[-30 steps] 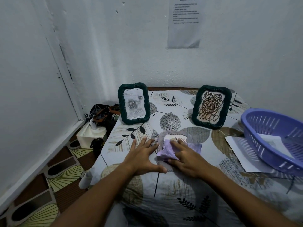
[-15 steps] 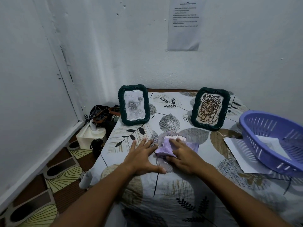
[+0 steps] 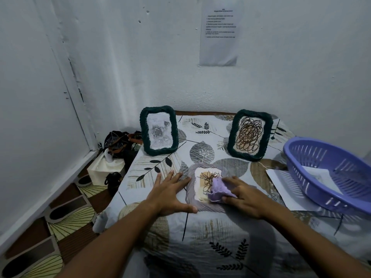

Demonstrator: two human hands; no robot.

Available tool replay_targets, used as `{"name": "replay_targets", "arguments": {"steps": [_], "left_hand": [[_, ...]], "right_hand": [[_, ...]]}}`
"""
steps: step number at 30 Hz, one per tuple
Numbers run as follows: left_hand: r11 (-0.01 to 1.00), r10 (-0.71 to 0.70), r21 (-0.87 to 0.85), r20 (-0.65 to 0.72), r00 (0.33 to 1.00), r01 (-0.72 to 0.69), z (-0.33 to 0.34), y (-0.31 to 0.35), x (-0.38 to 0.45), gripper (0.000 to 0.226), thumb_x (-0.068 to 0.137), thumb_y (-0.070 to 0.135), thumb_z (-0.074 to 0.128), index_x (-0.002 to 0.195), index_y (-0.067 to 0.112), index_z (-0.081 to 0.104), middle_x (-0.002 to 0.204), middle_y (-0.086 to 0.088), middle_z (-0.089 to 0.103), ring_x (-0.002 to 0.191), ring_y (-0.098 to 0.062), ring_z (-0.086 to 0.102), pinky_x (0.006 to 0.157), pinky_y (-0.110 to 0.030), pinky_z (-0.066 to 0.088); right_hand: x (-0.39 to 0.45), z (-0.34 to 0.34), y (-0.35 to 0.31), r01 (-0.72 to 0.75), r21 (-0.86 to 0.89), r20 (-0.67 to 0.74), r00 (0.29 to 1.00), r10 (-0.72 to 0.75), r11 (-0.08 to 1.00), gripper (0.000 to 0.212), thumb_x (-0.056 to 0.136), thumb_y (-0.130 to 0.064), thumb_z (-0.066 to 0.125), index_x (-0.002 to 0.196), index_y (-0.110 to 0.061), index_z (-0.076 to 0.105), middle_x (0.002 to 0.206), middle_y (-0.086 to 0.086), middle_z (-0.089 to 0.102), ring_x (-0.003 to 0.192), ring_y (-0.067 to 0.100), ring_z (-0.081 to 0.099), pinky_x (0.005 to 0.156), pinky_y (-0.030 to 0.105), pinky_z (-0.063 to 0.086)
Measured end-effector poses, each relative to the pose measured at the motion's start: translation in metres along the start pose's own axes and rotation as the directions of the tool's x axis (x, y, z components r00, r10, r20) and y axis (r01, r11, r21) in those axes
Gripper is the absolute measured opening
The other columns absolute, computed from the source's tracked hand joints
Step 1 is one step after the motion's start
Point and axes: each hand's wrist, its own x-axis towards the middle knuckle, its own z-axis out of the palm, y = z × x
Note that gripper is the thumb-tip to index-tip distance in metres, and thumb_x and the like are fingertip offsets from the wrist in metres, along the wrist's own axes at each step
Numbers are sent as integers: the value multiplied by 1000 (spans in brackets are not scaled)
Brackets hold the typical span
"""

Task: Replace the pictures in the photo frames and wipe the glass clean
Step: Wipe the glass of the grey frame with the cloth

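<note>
Left hand (image 3: 170, 194), fingers spread flat, braces the grey frame's (image 3: 190, 189) left edge on the tabletop (image 3: 210, 233); right hand (image 3: 244, 199) grips a lilac cloth (image 3: 217, 190) over the glass, hiding its lower right corner. Bare surface lies nearer the viewer.

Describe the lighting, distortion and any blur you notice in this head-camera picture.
Head view: dim, bluish light; wide-angle lens bows the walls and stretches the purple basket; both arms cast soft shadows on the tablecloth; wall notice text too blurred to read.
</note>
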Motion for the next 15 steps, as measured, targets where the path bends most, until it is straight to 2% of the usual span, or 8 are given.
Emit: {"name": "replay_targets", "arguments": {"steps": [3, 5, 10, 15], "left_hand": [[1000, -2, -3, 4, 1000, 2, -2, 3, -1, 113, 57, 93, 43, 151, 41, 8, 162, 2, -1, 149, -19, -9, 117, -55, -11], [1000, -3, -4, 10, 1000, 3, -3, 4, -1, 111, 59, 92, 45, 151, 42, 7, 162, 1, -1, 149, -19, -9, 117, -55, -11], [1000, -1, -3, 14, 1000, 1, -2, 2, -1, 110, 61, 91, 48, 151, 42, 6, 163, 2, -2, 148, -19, -10, 116, -55, -12], [1000, -3, 6, 10, 1000, 3, -2, 1, 0, 112, 58, 94, 43, 150, 43, 5, 163, 2, -2, 148, -19, -11, 116, -56, -11]], "right_hand": [[7, 1, 9, -40, -15, -12, 999, 40, 999, 58, 93, -58, 39, 112, -11, 68, 159, -5, 16, 148, 17, 8, 112, 40, 30], [17, 1, 10, -82, -26, -28, 996, 81, 996, 51, 96, -51, 41, 115, -11, 66, 160, -3, 13, 148, 20, 9, 110, 41, 32], [55, -3, 8, -196, 23, -110, 974, 197, 980, 51, 98, -46, 42, 108, -3, 66, 159, 6, 19, 143, 27, 22, 110, 44, 33], [78, -4, 11, -253, 55, -132, 957, 258, 966, 51, 98, -46, 41, 106, -2, 64, 158, 10, 19, 137, 31, 33, 109, 44, 34]]}}
